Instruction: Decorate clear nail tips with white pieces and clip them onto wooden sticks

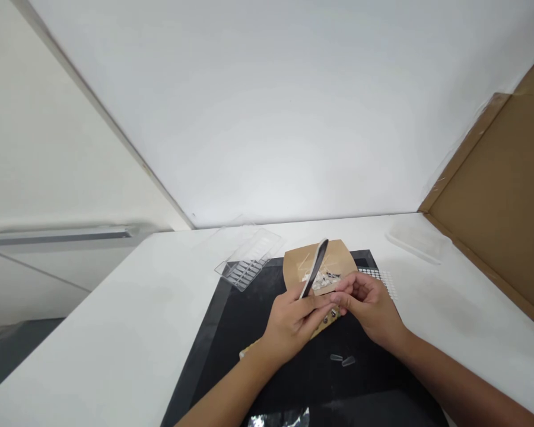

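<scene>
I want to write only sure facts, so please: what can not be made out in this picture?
All in the head view:
Anything between left hand and right hand: hidden by fingers.
Strip: mostly under left hand and wrist.
Dot sheet: partly behind right hand.
Packet: cut by bottom edge.
Scraps: too small.

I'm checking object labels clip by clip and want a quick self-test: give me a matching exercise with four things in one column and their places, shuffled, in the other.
Things
1. dark strip with a pale edge
2. clear compartment tray
3. two small clear pieces
4. sheet of white dots

Places
A. on the black mat, nearer the person than both hands
B. right of the brown paper, partly hidden by the right hand
C. sticking up from the left hand
D. over the mat's far left corner

Pairs: 1-C, 2-D, 3-A, 4-B
</scene>
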Available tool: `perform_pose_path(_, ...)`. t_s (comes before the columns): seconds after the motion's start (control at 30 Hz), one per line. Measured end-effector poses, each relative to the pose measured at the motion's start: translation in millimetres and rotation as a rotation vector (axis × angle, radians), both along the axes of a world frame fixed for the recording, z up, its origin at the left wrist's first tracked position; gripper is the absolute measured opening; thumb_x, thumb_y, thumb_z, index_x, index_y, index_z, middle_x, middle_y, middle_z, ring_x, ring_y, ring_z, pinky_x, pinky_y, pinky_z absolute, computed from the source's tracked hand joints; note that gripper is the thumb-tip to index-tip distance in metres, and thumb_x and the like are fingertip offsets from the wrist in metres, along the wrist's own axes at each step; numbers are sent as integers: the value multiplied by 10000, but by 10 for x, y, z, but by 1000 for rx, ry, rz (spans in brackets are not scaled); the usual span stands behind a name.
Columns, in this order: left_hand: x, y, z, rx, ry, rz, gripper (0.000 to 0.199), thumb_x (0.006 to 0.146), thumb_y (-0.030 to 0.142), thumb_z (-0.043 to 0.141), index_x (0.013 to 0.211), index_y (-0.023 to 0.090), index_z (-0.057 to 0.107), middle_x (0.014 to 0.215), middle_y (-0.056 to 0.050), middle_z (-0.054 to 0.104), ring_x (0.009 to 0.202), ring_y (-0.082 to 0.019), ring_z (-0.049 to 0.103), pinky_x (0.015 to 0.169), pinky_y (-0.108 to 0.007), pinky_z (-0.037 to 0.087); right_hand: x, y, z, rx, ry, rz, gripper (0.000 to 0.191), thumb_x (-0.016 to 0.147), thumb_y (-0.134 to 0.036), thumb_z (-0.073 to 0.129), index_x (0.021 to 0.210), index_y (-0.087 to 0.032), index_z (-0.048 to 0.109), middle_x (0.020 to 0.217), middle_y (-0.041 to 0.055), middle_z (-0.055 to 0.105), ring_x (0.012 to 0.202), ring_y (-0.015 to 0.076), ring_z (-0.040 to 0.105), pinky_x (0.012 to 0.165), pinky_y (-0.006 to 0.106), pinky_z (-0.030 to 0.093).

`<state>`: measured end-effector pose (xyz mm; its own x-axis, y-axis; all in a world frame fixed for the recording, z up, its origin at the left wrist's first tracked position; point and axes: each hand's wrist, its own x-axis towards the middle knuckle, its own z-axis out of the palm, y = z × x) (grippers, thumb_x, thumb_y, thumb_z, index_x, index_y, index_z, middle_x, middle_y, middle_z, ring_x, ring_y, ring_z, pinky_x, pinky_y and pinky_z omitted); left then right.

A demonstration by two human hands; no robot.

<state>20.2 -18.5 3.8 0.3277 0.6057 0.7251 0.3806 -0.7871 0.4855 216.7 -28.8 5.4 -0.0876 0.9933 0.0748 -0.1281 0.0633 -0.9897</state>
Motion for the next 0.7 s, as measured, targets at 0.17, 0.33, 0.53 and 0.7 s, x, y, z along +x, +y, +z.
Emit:
perform_pose_path(0.17,-14,-10,87,-61,-45,-2,150,989,293,699,1004,206,819,754,-13,734,550,-83,611,545,-180,518,28,-35,15,42,-3,74,285,782,-437,902,846,-209,745,711,-10,711,655,150,675,661,285,567)
perform_pose_path(0.33,-20,-15,110,-164,40,4,192,1027,299,631,992,222,803,822,-16,805,718,-147,710,692,-236,573,86,-28,-10,207,-197,60,191,908,-416,800,883,-230,766,830,17,733,751,170,702,707,298,571)
perform_pose_path(0.53,-53,57,81,-300,125,-65,247,1066,300,542,1103,241,779,961,-14,821,847,-160,748,816,-261,583,115,33,-18,483,-484,-26,171,1025,-296,648,871,-237,693,800,12,675,745,176,650,705,319,510)
perform_pose_path(0.7,-97,90,66,-380,54,52,424,1105,339,423,1510,249,509,1409,-95,677,1255,-218,681,1060,-350,557,138,67,-46,589,-620,-113,190,1034,-242,609,844,-235,597,801,14,632,747,183,621,694,324,484)
